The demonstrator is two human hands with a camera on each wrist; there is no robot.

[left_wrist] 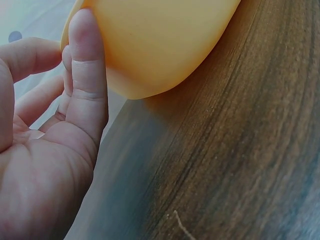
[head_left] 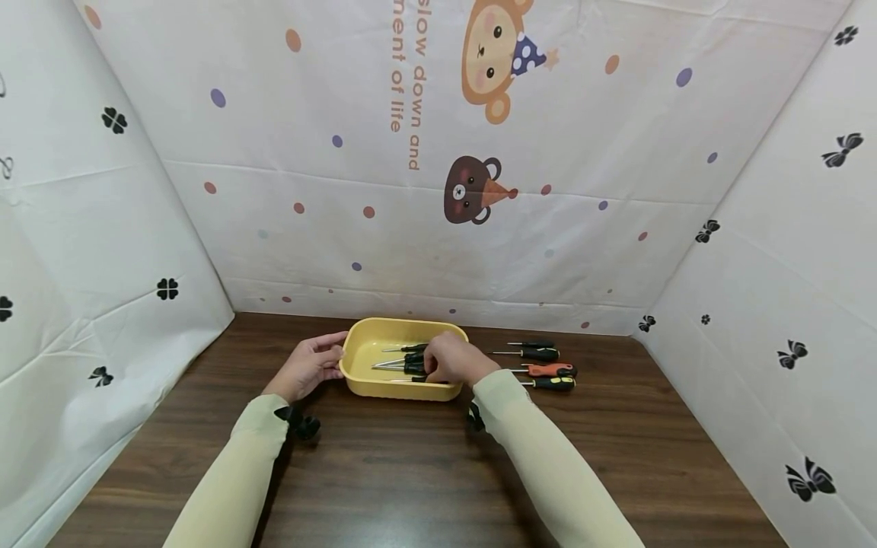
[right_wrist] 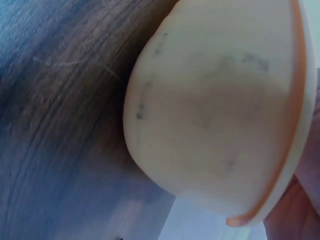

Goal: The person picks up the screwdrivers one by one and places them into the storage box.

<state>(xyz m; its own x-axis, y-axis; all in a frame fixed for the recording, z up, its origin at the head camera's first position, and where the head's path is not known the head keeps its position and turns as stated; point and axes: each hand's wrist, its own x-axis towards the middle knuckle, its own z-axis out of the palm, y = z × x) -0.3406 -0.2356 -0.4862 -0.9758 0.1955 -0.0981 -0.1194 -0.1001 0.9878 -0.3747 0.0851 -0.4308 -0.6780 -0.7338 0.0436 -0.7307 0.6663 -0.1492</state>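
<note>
A yellow plastic tray [head_left: 404, 392] sits toward the back of the table, with several screwdrivers [head_left: 390, 365] inside, their shafts pointing left. My left hand [head_left: 308, 367] holds the tray's left end. In the left wrist view, the thumb [left_wrist: 86, 55] lies along the outer wall and another fingertip meets the rim. Reaching over the right end, my right hand [head_left: 452, 359] has its fingers curled down at the dark handles and grips a screwdriver there, mostly covered by the hand. The right wrist view mainly shows the tray's outer wall [right_wrist: 210, 110], with part of the hand behind the rim.
To the tray's right lie more screwdrivers: a thin black-handled one [head_left: 537, 344], a thicker black one [head_left: 541, 354], an orange-and-black one [head_left: 551, 370] and a black-and-yellow one [head_left: 555, 383]. White printed cloth [head_left: 384, 251] walls off the back and sides of the brown wooden table [head_left: 384, 472].
</note>
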